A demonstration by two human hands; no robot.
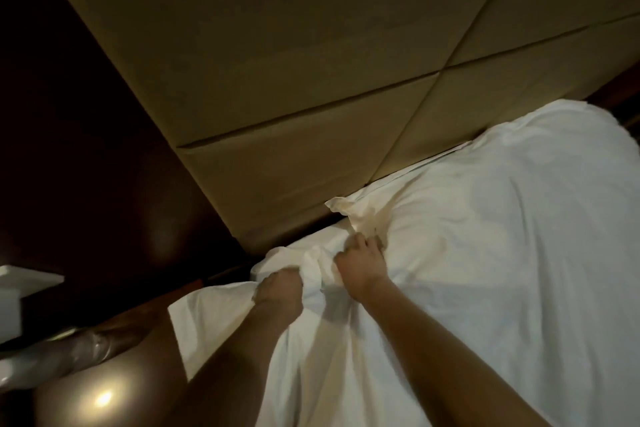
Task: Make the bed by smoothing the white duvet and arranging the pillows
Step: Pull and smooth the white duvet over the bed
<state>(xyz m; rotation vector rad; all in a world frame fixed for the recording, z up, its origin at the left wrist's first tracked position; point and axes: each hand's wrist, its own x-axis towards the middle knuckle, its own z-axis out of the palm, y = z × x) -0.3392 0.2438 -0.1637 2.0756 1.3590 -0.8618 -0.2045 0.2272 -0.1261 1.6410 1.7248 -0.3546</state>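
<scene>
The white duvet (485,270) covers the bed and bulges over what lies under it at the upper right. Its top corner is bunched near the headboard. My left hand (278,291) grips a bunch of the duvet's edge at the near corner. My right hand (360,265) grips the gathered cloth just beside it, close to a folded white corner (341,205) that sticks out by the headboard. Whether that corner belongs to a pillow or the duvet I cannot tell. No pillow shows plainly.
A padded beige headboard (277,62) runs diagonally behind the bed. Dark wood panelling (69,132) is at the left. A glossy wooden bedside surface (104,392) with a light reflection sits at lower left, with a white object (20,284) on it.
</scene>
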